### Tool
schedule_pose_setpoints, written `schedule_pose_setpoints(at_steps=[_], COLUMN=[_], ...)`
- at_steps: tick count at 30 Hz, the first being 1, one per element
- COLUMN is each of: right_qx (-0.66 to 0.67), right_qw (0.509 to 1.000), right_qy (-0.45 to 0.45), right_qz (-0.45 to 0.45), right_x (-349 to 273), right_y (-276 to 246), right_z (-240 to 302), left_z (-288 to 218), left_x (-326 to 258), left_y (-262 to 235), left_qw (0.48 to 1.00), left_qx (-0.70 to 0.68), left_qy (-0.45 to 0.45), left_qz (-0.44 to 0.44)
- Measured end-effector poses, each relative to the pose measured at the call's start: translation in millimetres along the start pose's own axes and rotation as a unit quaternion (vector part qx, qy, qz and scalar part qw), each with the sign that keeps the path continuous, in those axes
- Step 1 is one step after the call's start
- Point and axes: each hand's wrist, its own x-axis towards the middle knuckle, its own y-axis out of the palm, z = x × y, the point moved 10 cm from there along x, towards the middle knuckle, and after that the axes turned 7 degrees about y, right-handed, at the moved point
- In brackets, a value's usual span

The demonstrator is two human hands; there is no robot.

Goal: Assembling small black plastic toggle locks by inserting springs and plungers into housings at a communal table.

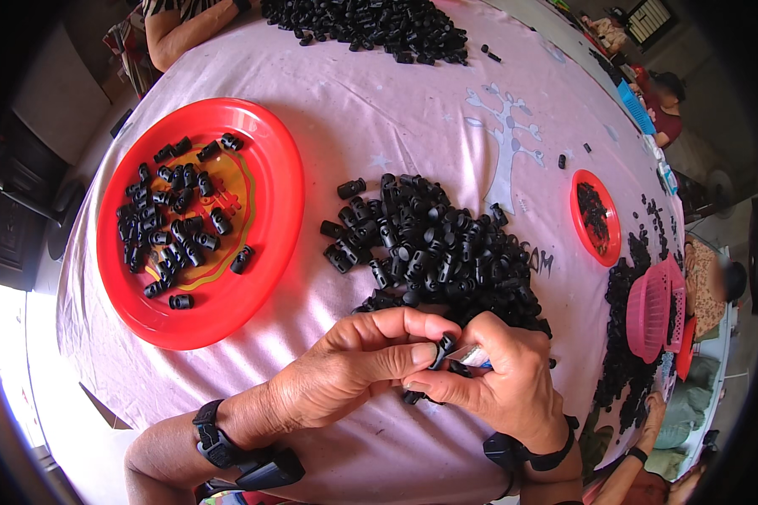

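Observation:
Above the near side of the cloth, my left hand (345,370) pinches a small black cord lock (445,345) between thumb and fingertips. My right hand (514,383), closed, grips a small thin blade (466,356) with a bit of blue at its lower end. The blade's tip meets or nearly meets the cord lock; I cannot tell which. Just beyond both hands lies a heap of black cord locks (425,240), partly covered by my fingers. To the left, a red plate (285,194) with a yellow centre bears several loose cord locks.
A pale pink cloth (345,118) covers the table. Another black heap (379,25) lies at the far edge beside a person's arm (189,38). On the right are a small red dish (578,210), a pink basket (646,316), more black pieces (619,337) and other people.

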Motion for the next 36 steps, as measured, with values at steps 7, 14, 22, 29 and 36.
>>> schedule_pose_setpoints(at_steps=[7,14,22,29,36], right_qx=[-0.008,-0.023,-0.036,-0.028,-0.039], right_qw=[1.0,1.0,0.999,1.0,0.999], right_qy=[0.009,-0.004,-0.009,-0.004,-0.006], right_qz=[-0.004,-0.011,-0.008,-0.005,0.0], right_x=[0.3,-1.4,0.0,-0.1,-1.2], right_y=[-0.5,-1.2,1.1,-1.0,1.2], right_z=[-1.1,0.0,0.6,0.4,-0.7], left_z=[1.3,1.3,-1.0,-1.2,2.4], left_x=[0.6,-0.9,-0.5,-0.1,0.1], left_y=[-2.0,-2.1,-1.8,-0.3,-2.7], left_qw=[1.0,1.0,1.0,1.0,1.0], left_qx=[0.013,0.002,-0.002,-0.003,-0.002], left_qy=[0.004,-0.004,0.0,-0.002,-0.012], left_qz=[0.005,-0.012,-0.011,-0.007,-0.011])
